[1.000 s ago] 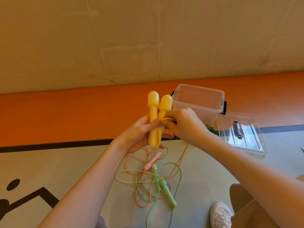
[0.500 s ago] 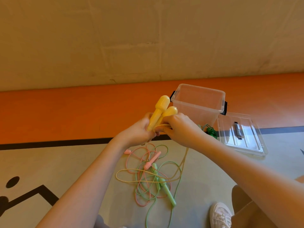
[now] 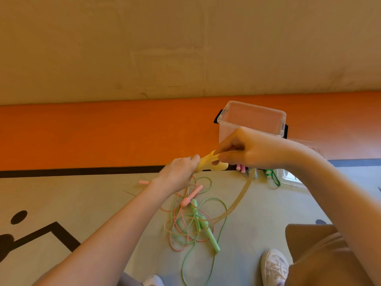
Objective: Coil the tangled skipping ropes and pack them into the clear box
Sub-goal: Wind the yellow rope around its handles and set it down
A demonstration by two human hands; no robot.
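left hand [image 3: 179, 174]: clenched round the lower ends of the yellow handles [image 3: 208, 164], which are held tilted and blurred by motion.
right hand [image 3: 247, 150]: fingers pinched together at the top of the handles, apparently gripping the yellow cord [image 3: 239, 198] as it is wound; the exact pinch point is blurred.
yellow rope: handles together in the air between both hands; its cord swings down in a long arc to the floor [image 3: 82, 195] and runs into the pile.
tangle [image 3: 191, 219]: pink and green cords looped over each other on the floor below the hands, with a pink handle [image 3: 190, 196] and a green handle [image 3: 208, 234] lying in it.
clear box [image 3: 251, 120]: open, standing on the floor beyond the right hand, seemingly with nothing in it yet; its lid [image 3: 292, 178] lies just to the right, mostly hidden by the forearm.
other ropes: pink handle ends [image 3: 241, 167] and a dark green rope [image 3: 273, 177] lie near the box foot.
stage: judged early, first rope being wrapped, nothing packed.
risk, snag: the yellow cord still seems threaded through the pile, so pulling it up could drag the pink and green loops along and tighten the knot.
risk, slip: a loose wrap round smooth handles could spring open once the pinch lets go.
risk, box: a swinging cord or elbow could knock the light box.
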